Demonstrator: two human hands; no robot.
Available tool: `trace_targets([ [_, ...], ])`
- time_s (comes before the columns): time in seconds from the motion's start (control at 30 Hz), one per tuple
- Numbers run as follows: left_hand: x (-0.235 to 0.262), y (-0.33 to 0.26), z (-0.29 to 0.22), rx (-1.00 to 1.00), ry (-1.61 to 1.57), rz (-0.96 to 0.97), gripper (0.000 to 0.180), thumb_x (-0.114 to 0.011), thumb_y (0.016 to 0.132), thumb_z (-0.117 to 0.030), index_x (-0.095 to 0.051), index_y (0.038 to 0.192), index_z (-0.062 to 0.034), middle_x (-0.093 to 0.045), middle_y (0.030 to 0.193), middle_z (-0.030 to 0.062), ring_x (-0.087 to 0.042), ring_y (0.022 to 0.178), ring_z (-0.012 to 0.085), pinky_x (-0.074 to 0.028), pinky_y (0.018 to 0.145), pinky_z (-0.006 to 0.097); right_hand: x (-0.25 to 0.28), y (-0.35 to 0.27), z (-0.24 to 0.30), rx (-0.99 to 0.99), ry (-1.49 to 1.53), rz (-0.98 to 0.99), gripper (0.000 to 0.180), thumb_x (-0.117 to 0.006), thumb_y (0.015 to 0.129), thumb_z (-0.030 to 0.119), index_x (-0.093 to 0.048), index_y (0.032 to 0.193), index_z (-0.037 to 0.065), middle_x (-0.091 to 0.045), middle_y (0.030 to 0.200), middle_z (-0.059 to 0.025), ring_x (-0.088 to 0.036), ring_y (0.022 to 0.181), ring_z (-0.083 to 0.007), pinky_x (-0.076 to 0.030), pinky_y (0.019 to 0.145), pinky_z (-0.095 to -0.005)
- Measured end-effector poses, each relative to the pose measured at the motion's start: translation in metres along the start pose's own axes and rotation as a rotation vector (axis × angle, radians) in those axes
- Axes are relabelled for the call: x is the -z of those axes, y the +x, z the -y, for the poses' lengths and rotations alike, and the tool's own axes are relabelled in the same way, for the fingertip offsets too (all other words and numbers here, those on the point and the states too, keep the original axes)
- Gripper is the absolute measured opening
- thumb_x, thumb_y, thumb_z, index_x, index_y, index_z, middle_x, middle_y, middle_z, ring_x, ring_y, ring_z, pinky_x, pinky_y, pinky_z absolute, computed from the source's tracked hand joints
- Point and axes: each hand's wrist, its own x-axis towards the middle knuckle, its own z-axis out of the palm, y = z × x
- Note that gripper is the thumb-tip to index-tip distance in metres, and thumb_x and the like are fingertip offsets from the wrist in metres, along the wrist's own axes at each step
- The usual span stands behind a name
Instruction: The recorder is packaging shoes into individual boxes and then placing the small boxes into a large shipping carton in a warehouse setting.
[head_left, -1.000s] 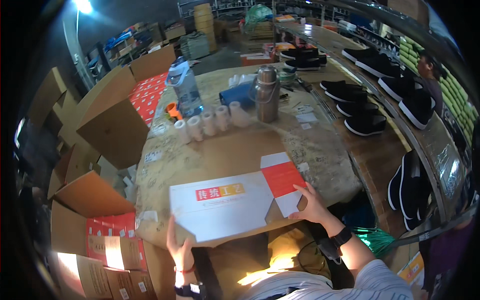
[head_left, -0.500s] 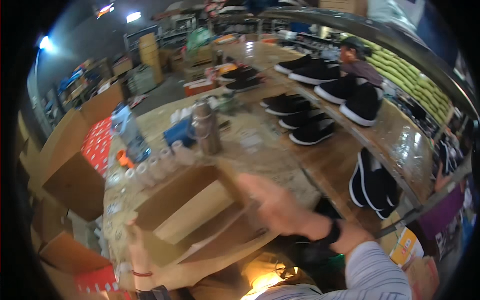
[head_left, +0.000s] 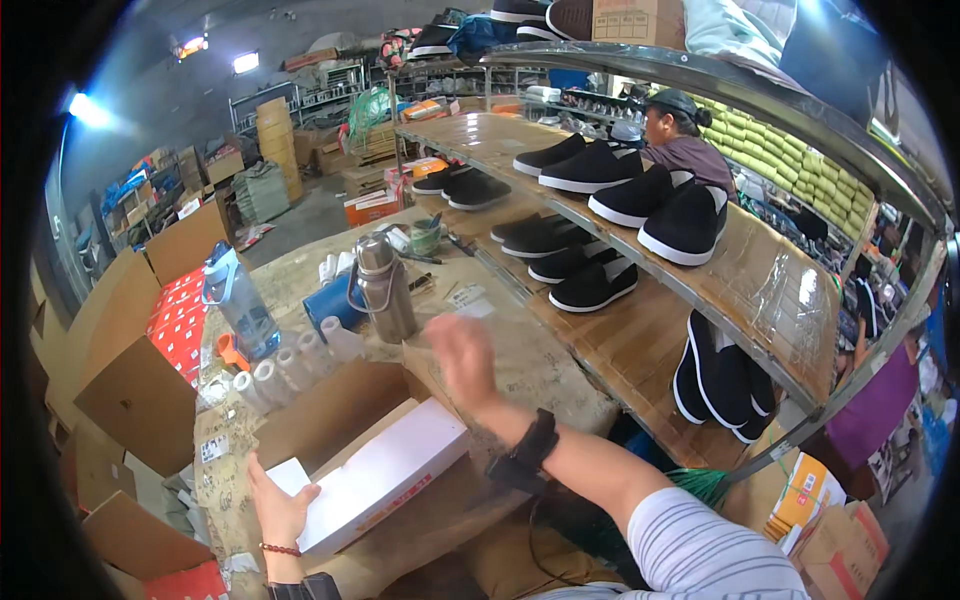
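Observation:
An uncovered cardboard shoe box [head_left: 390, 478], white outside and brown inside, lies tilted on the paper-covered table close to me. My left hand [head_left: 280, 508], with a beaded bracelet at the wrist, grips its left end, thumb along the white wall. Above the box's far right corner is my right hand [head_left: 463, 360], smeared by motion, so its fingers cannot be made out. A steel flask [head_left: 384, 295] stands just beyond that hand. Several white rolls [head_left: 290, 368] are lined up behind the box.
To the right, a metal-framed rack [head_left: 560, 200] carries black slip-on shoes [head_left: 682, 222] with white soles. A blue water bottle [head_left: 240, 300] and an orange tape dispenser [head_left: 232, 352] stand at the left. Open cartons [head_left: 140, 370] border the table. Behind the rack is another person [head_left: 690, 150].
The box has turned so its white outer side faces me. My right hand has moved off its right side, up and left. The head view has shifted slightly.

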Motion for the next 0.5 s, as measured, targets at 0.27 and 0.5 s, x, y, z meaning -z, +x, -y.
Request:
trace_targets([
  [0.27,0.002,-0.002,0.044,-0.218,-0.325,-0.028,0.041,-0.069,0.065,0.001,-0.058,0.105,-0.0071,-0.046,0.125,0.0143,-0.041,0.121,0.0291,-0.032,0.101,0.037,-0.029,-0.022,-0.025,-0.329,0.272,0.745,0.086,-0.078,0.067,0.039,-0.036,0.131,0.001,-0.046,0.127,-0.0236,-0.046,0.119,-0.0341,-0.038,0.099,-0.0390],
  [0.5,0.017,-0.018,-0.034,-0.022,0.238,0.027,0.047,-0.075,0.062,-0.006,-0.059,0.106,-0.0061,-0.050,0.115,0.0153,-0.047,0.110,0.0311,-0.038,0.094,0.036,-0.027,-0.023,0.021,-0.128,-0.381,0.689,0.074,-0.080,0.061,0.038,-0.043,0.113,0.001,-0.051,0.111,-0.0162,-0.054,0.098,-0.0367,-0.046,0.082,-0.0423],
])
